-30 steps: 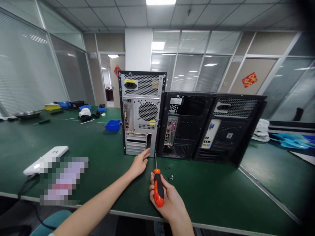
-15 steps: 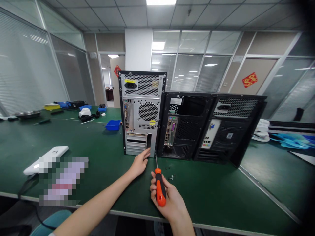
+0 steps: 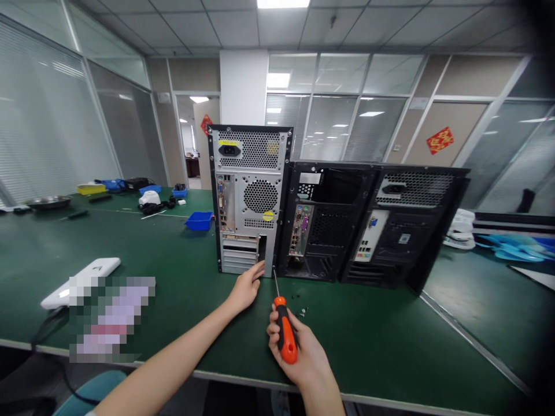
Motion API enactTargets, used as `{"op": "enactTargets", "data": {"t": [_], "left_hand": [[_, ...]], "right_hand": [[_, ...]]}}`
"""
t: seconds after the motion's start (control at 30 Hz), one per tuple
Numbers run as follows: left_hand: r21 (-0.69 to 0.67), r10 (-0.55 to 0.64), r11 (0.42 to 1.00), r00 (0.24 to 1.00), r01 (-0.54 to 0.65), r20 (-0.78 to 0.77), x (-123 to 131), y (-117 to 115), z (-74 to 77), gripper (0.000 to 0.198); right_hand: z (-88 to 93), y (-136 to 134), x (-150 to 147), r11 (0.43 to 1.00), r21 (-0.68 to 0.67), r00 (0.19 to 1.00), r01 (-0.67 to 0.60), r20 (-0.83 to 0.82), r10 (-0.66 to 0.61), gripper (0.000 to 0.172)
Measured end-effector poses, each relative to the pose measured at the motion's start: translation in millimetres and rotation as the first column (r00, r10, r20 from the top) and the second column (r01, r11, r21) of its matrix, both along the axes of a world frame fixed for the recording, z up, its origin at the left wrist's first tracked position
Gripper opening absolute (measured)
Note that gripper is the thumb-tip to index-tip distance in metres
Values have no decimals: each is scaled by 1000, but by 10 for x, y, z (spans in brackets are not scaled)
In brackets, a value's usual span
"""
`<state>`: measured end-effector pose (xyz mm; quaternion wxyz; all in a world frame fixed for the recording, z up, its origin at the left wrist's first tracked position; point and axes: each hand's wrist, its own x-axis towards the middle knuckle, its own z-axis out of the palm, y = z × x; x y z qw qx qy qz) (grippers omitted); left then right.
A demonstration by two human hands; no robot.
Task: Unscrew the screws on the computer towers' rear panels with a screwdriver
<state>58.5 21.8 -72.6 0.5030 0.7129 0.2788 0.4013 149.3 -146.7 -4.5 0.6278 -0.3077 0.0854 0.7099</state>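
A silver-backed computer case (image 3: 247, 225) stands upright on the green table, its rear panel facing me. My left hand (image 3: 245, 287) rests against the bottom of that panel, fingers stretched out beside the open slot. In my right hand (image 3: 299, 346) is a screwdriver (image 3: 287, 335) with an orange and black handle, gripped in wrapped fingers. Its thin shaft points up and away, the tip at the lower right corner of the silver case, where a screw sits. Several small screws (image 3: 303, 312) lie on the table just right of the shaft.
Two black computer cases (image 3: 332, 231) (image 3: 390, 242) stand close against the silver one's right side. A blue tray (image 3: 199, 221) sits to its left. Nearer on the left are a white device (image 3: 82, 282) with a cable and a pixelated object (image 3: 117, 318). A metal strip (image 3: 472, 341) crosses the table at right.
The screwdriver handle has turned in my right hand and shifted slightly to the right, while its tip stays at the case corner. My left hand has not visibly moved.
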Motion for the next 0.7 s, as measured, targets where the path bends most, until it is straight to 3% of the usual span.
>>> {"op": "enactTargets", "data": {"t": [0.3, 0.7], "left_hand": [[2, -7, 1000, 1000, 7, 5, -1, 0, -4, 67], [4, -12, 1000, 1000, 12, 15, -14, -8, 8, 67]], "right_hand": [[19, 1, 8, 1000, -20, 1000, 3, 6, -3, 30], [-3, 9, 6, 1000, 16, 996, 22, -81, -20, 25]]}}
